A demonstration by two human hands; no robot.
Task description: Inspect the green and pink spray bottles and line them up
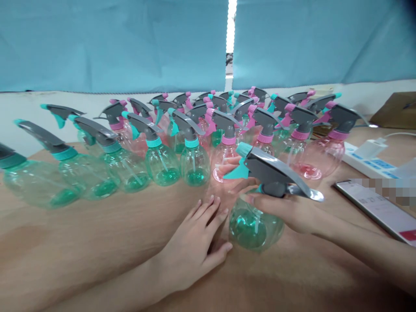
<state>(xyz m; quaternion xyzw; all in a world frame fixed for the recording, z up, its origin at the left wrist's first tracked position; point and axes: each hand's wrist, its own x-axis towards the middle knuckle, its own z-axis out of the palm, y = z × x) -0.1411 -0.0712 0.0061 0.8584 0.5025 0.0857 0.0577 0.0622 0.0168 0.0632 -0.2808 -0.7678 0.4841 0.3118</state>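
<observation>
My right hand is wrapped round the neck of a green spray bottle just under its grey and turquoise trigger head. The bottle is at the near side of the table, its nozzle turned to the left. Flat on the wood just left of it rests my left hand, fingers spread and nothing in it. Right ahead of both hands stands a pink spray bottle, partly covered by the fingers of my right hand. Beside that one is another green spray bottle.
Several more green and pink spray bottles stand in rows across the table. At the right lie a phone and a white power strip with a plug. A brown package sits at the back right, and a blue curtain hangs behind.
</observation>
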